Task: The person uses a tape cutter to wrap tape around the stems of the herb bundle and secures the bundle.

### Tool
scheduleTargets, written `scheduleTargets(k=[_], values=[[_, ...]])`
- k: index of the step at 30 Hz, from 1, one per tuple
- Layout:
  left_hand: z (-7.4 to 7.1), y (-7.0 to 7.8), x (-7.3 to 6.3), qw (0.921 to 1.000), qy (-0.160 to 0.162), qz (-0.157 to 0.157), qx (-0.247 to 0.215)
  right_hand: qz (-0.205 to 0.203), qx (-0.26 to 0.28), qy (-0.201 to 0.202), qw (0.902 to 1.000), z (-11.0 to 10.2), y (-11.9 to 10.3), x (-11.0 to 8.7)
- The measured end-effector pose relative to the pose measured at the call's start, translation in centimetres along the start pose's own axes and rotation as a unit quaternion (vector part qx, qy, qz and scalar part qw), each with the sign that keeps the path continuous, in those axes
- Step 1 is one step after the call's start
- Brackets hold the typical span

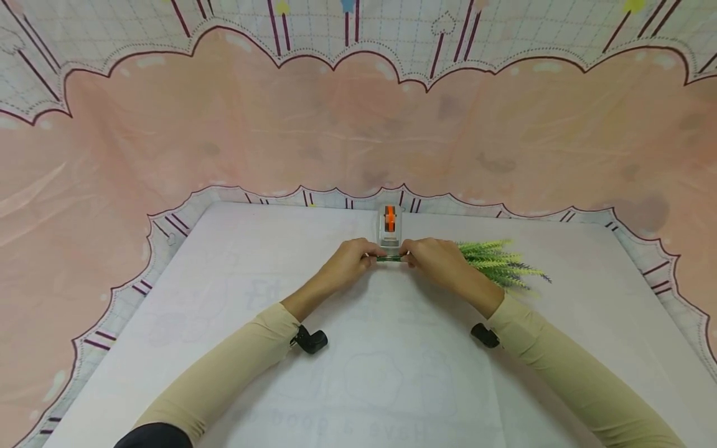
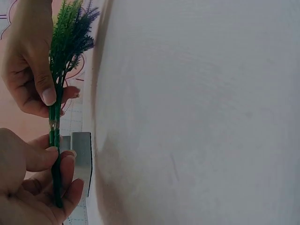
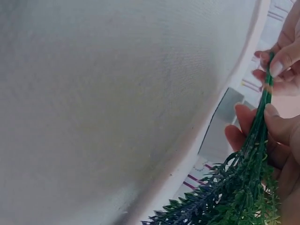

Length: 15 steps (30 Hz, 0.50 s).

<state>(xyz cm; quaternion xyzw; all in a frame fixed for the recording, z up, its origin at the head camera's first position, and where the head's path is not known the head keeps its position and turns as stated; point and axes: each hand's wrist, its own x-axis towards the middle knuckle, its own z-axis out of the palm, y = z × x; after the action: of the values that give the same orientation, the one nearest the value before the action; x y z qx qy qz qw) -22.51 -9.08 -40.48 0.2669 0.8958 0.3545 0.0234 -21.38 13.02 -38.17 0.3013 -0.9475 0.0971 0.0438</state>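
Note:
A bunch of artificial plant sprigs (image 1: 501, 264), green and yellow with some purple tips, lies sideways between my two hands. My left hand (image 1: 353, 261) pinches the lower end of its green stems (image 2: 57, 180). Nearer the leafy part, my right hand (image 1: 439, 261) pinches the same stems between thumb and fingers. In the gap between the hands, a narrow shiny band (image 2: 54, 125) shows around the stems; it looks like clear tape. Just beyond the hands stands a clear tape dispenser (image 1: 389, 224) with an orange hub, partly hidden behind the stems in both wrist views.
The white tabletop (image 1: 358, 373) stretches under both arms and has faint printed marks. A pink and white patterned cloth (image 1: 336, 130) hangs behind and around it. Small black cameras (image 1: 311, 340) are strapped at both wrists.

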Motion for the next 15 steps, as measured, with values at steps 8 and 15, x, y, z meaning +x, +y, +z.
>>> scheduleTargets(k=[8,15], values=[[-0.07,0.09,0.18,0.9984,0.007,0.034,0.045,0.020,0.006,-0.029,0.9994,0.22,0.13,0.11],[-0.25,0.13,-0.13,0.9975,0.013,0.044,0.053,0.022,0.020,-0.006,0.9995,0.57,0.33,0.11]])
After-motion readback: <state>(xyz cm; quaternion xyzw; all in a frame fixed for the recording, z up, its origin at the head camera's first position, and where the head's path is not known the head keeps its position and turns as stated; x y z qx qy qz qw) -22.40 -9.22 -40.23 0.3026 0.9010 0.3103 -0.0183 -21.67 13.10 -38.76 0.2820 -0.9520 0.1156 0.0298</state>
